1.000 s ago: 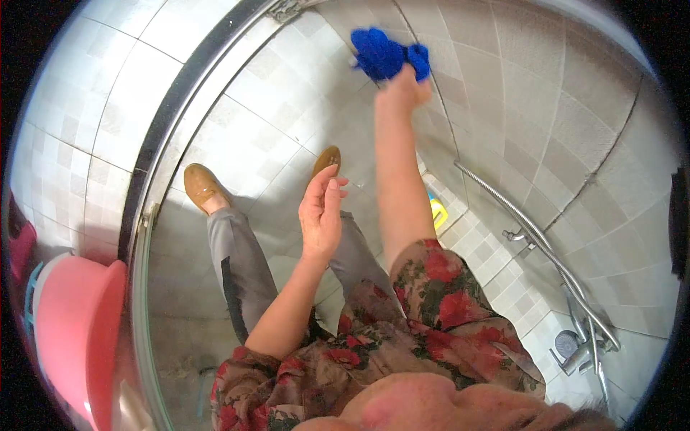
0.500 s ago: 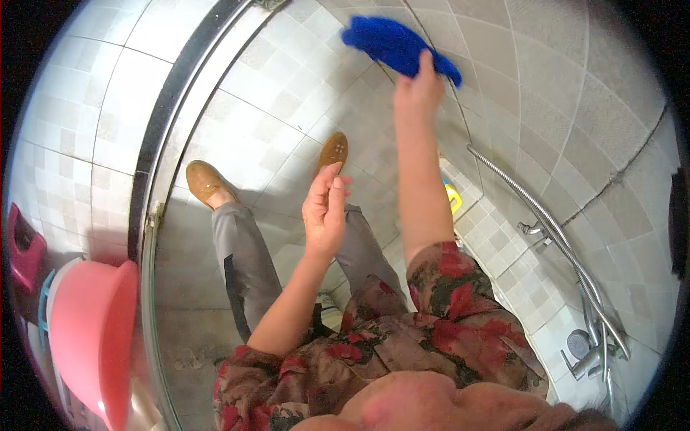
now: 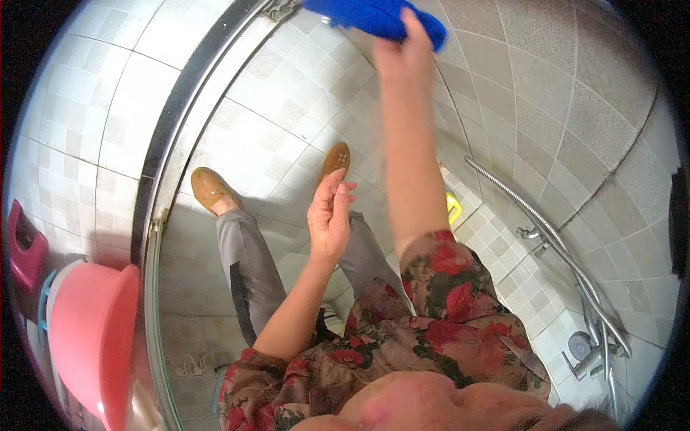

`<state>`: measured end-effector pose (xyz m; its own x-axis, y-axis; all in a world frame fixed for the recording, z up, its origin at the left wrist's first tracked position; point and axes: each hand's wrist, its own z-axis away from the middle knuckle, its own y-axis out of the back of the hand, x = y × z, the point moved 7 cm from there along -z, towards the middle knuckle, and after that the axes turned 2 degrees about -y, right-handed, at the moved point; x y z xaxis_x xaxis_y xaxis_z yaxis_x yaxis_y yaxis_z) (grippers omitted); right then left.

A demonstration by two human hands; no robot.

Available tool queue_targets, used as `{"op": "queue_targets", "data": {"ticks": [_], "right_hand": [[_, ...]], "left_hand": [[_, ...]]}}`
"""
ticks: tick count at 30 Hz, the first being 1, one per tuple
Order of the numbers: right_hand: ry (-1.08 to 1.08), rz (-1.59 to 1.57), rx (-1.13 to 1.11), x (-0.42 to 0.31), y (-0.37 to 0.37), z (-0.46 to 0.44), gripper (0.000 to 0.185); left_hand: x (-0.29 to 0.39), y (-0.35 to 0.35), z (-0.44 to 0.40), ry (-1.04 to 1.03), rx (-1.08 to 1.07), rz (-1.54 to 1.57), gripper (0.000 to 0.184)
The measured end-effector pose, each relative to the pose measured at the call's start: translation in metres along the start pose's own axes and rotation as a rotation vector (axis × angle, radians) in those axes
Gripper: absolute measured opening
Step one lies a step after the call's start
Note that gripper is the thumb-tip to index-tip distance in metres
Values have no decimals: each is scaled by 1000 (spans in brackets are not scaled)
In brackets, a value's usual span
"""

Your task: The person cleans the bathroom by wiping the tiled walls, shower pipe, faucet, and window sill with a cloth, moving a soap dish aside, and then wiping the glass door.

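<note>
My right hand (image 3: 406,54) is wrapped around a bright blue cloth (image 3: 366,16), held at arm's length near the top of the view. The cloth is bunched, its upper part is cut off by the view's edge, and it is close to the tiled wall (image 3: 532,79); I cannot tell whether it touches. In front of my body, my left hand (image 3: 329,219) hangs in the air above my legs, its fingers loosely curled and a little apart with nothing in them.
A shower hose (image 3: 532,215) and chrome mixer tap (image 3: 593,359) run along the right wall. On the left, a curved glass-door track (image 3: 162,165) borders the floor, with a pink basin (image 3: 90,337) beyond it. Something yellow (image 3: 453,207) lies by my right arm.
My right hand has moved with the blue cloth up and to the left, farther from my body. My left hand has shifted only slightly.
</note>
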<state>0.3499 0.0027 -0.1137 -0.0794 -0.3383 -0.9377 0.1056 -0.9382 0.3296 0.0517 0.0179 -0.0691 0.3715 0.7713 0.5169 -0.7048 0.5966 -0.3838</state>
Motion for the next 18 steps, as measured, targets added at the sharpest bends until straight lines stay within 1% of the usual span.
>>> {"op": "queue_targets", "data": {"ticks": [2,4,6,7,8,10,11,13,14,15,17,18], "right_hand": [[-151,-347,-8,-23,41,19,27],[-436,-760,199,-48,76,43,27],[-444,-723,237,-60,105,60,28],[-432,-732,285,-61,108,66,27],[-430,-735,281,-55,102,62,27],[-473,-926,99,-42,58,46,26],[-477,-932,98,-21,34,32,26],[-143,-528,92,19,-17,-13,29],[20,-322,89,24,-30,-19,31],[11,-325,84,17,-35,-14,31],[-322,-715,96,14,-48,0,32],[-332,-719,106,23,-51,1,32]], "left_hand": [[2,-2,1,21,-9,-57,32],[2,-5,3,-4,-15,-34,32],[8,-8,0,-48,-14,-13,31],[9,-10,1,-33,-28,-8,32],[10,-13,1,-17,-44,-2,32],[12,-16,0,-1,-45,-22,32],[12,-15,0,18,-38,-41,32],[10,-10,-3,-7,-22,-60,32],[9,-8,-4,-21,-17,-71,32],[7,-6,-4,-18,-6,-74,32],[6,-1,-2,-33,13,-38,32],[1,2,-1,-25,15,-50,32]]}}
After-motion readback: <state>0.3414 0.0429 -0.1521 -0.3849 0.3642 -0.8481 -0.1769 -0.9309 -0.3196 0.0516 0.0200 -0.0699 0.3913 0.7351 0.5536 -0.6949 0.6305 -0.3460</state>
